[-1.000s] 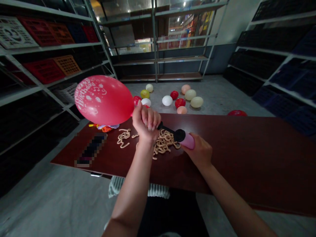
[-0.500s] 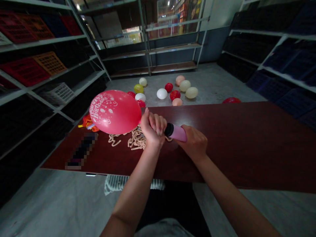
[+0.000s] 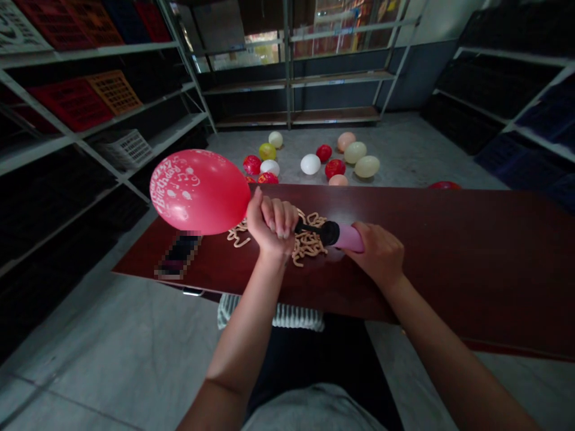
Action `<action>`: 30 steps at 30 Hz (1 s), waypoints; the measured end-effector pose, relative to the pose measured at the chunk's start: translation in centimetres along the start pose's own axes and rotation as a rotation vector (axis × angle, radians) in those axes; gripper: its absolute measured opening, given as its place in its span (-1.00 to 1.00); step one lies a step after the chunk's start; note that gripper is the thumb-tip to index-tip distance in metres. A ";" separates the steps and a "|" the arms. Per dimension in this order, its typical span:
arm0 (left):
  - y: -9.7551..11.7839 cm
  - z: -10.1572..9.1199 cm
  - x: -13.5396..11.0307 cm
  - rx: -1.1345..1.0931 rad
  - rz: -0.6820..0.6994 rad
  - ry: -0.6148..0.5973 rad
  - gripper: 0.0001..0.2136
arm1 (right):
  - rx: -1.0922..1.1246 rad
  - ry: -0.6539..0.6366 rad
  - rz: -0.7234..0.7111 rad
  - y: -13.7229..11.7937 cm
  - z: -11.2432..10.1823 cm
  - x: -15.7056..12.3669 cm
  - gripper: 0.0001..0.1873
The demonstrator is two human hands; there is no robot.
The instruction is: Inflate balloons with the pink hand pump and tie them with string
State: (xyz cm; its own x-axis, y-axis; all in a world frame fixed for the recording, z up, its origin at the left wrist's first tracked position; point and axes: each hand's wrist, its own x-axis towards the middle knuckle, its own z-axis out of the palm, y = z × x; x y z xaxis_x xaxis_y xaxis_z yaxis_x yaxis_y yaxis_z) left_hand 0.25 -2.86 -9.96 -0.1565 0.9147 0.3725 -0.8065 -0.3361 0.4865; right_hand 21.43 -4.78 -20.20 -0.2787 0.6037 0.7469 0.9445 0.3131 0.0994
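An inflated red balloon (image 3: 200, 191) with white birthday lettering bulges out to the left of my left hand (image 3: 272, 224). That hand is closed around the balloon's neck and the black end of a hand balloon pump; the join between them is hidden by my fingers. My right hand (image 3: 380, 251) is wrapped around the pump's pink barrel (image 3: 349, 237). Between the two hands, a thin black rod (image 3: 309, 228) shows, drawn out of the barrel's black cap. Tan, curly strands (image 3: 309, 244) lie in a heap on the table below the pump.
A dark red-brown table (image 3: 449, 257) spans the front. A blurred-out dark flat item (image 3: 179, 254) lies at its left. Several balloons, among them a white one (image 3: 310, 164), rest on the floor behind. Shelves with crates (image 3: 114, 91) line the left; dark crates stand at right.
My hands have moved apart, and the pump's rod now shows between them. The balloon sits further left of the table's strands. The whole view has shifted slightly.
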 end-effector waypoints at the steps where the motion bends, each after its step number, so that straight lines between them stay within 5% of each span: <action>1: 0.7 -0.4 0.2 0.002 0.007 0.009 -0.41 | -0.006 -0.030 0.001 -0.1 0.0 0.0 -0.57; 8: 5.0 -2.1 1.2 0.080 0.088 0.053 -0.38 | 0.015 -0.060 -0.056 -0.1 0.2 -0.1 -0.60; 14: 5.2 -0.5 1.1 0.065 0.159 -0.022 -0.37 | 0.038 0.032 -0.029 -0.1 0.1 -0.2 -0.58; 21: 2.8 1.6 1.1 0.034 0.120 -0.051 -0.40 | 0.035 0.058 0.030 0.2 0.3 -0.5 -0.57; 30: -5.2 2.9 -0.7 0.028 -0.011 -0.002 -0.44 | 0.073 -0.011 0.095 0.3 -0.1 -0.4 -0.50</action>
State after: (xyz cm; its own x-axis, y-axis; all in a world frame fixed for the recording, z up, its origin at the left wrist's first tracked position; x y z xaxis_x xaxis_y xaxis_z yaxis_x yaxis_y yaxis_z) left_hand 6.19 -2.36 -10.44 -0.1462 0.9181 0.3683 -0.7917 -0.3319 0.5129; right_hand 21.83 -5.05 -20.39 -0.1907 0.6409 0.7435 0.9516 0.3066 -0.0203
